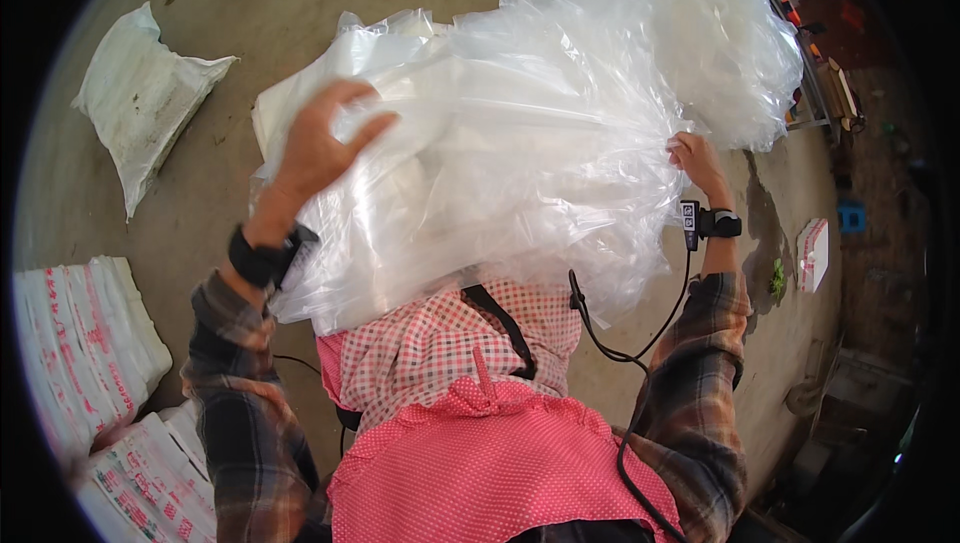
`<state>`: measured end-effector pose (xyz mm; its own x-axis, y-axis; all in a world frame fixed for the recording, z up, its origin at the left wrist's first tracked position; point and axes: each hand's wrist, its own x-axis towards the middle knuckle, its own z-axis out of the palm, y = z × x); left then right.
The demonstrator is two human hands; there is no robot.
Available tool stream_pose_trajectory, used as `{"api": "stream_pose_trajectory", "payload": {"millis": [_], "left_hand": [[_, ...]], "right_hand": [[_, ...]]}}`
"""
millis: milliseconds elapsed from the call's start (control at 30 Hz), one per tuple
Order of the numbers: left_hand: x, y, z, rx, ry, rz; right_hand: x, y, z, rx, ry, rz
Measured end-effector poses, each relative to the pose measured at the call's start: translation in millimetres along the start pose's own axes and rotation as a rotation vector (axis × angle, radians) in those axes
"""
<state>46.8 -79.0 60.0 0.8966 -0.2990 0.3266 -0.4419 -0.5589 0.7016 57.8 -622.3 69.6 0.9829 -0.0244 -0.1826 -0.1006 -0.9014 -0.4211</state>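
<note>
A large, crumpled sheet of clear plastic film [560, 133] spreads in front of me and hangs toward my lap. My right hand [695, 158] pinches its gathered edge on the right side. Over the left part of the film, my left hand [325, 143] is slightly blurred, with thumb and fingers apart and nothing gripped. Whether its fingers touch the film I cannot tell. Whitish, flat layers show under the film at the left, and what it rests on is hidden.
A white sack [150, 93] lies on the floor [230, 28] at the far left. Printed white packs [85, 348] are piled at the lower left. On the right are a small white-and-red pack [813, 255], a blue stool [851, 216] and cluttered racks. A black cable [625, 423] runs down from my right wrist.
</note>
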Motion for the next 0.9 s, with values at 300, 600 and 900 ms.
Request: {"api": "stream_pose_trajectory", "payload": {"millis": [300, 600, 900], "left_hand": [[-12.6, -1.5, 133.4, -1.504, 0.115, -1.011], [-20.1, 28.1, 114.0, -1.410, 0.211, -0.446], [-38.6, 8.7, 93.2, -1.334, 0.189, -0.532]], "right_hand": [[-50.1, -101.6, -30.6, -0.305, 0.328, -0.332], [-39.5, -251.0, 134.4, 0.448, -0.062, -0.394], [-4.6, -173.3, 100.2, 0.847, 0.140, -0.347]]}}
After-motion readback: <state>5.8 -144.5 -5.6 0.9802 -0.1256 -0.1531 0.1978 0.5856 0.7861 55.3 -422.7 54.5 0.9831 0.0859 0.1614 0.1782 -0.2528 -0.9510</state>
